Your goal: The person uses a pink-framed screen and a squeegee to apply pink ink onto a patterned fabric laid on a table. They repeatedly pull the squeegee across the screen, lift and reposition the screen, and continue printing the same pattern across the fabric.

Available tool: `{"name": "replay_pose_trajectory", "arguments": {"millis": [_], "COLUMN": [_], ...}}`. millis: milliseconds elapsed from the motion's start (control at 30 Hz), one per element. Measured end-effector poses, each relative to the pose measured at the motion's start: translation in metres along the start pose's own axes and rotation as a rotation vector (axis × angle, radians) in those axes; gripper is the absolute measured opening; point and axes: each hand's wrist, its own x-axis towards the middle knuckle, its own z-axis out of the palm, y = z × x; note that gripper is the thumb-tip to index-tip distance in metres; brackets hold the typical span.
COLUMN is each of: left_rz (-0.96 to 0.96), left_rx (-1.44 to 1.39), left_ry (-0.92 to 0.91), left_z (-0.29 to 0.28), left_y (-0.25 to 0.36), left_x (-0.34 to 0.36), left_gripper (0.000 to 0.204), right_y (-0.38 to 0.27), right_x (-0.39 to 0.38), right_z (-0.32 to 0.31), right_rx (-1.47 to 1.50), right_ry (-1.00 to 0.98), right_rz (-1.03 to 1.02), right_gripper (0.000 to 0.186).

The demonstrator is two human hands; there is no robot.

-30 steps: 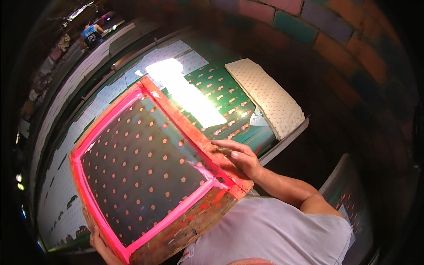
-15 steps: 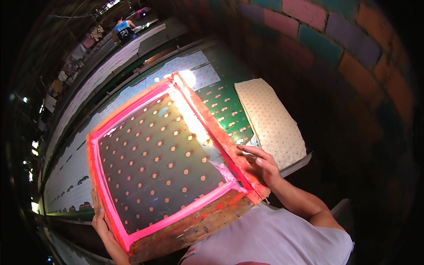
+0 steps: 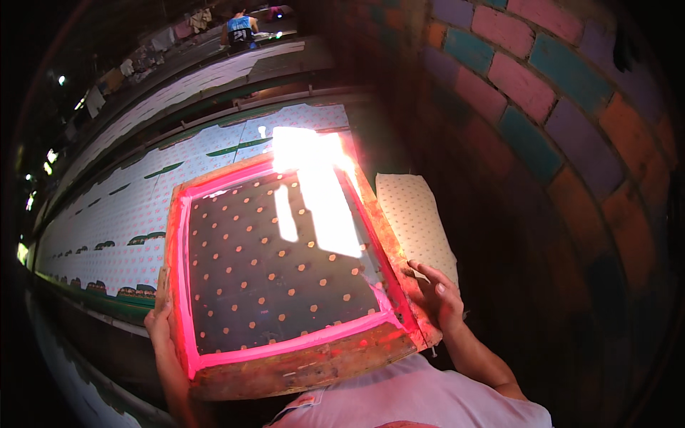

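A large screen printing frame (image 3: 307, 364) is held up before my body, tilted. Bright pink tape lines its wooden bars, and its dark mesh (image 3: 250, 285) carries rows of small pale flower shapes. My left hand (image 3: 161, 322) grips the left bar near its lower end, with part of the fingers hidden behind the wood. My right hand (image 3: 442, 299) holds the right bar near the lower corner, palm against the outer edge and some fingers stretched along it. Strong glare whitens the upper right of the mesh.
Beyond the frame runs a long table covered with pale printed sheets (image 3: 107, 253). A cream patterned pad (image 3: 414, 221) lies right of the frame. A painted brick wall (image 3: 528, 93) rises at the right. Another person (image 3: 240, 30) is at a far table.
My view has turned, so the wall fills more of the right side. The frame has swung to a more level angle and now covers the green printed surface and part of the cream pad.
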Motion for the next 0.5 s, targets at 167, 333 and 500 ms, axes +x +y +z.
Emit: {"name": "replay_pose_trajectory", "arguments": {"millis": [167,333,500], "left_rz": [-0.009,-0.022,-0.025], "left_rx": [-0.096,-0.035,0.025], "left_ry": [-0.039,-0.001,0.032], "left_z": [0.006,0.003,0.009], "left_y": [-0.020,-0.026,-0.015], "left_x": [0.005,0.004,-0.004], "left_gripper": [0.024,0.019,0.018], "right_y": [-0.001,0.000,0.017], "right_x": [-0.006,-0.010,-0.015], "right_z": [-0.002,0.000,-0.015], "right_rx": [-0.040,-0.070,-0.005], "right_ry": [0.017,0.050,0.056], "right_rz": [0.037,0.049,0.023], "right_gripper": [0.078,0.079,0.079]}}
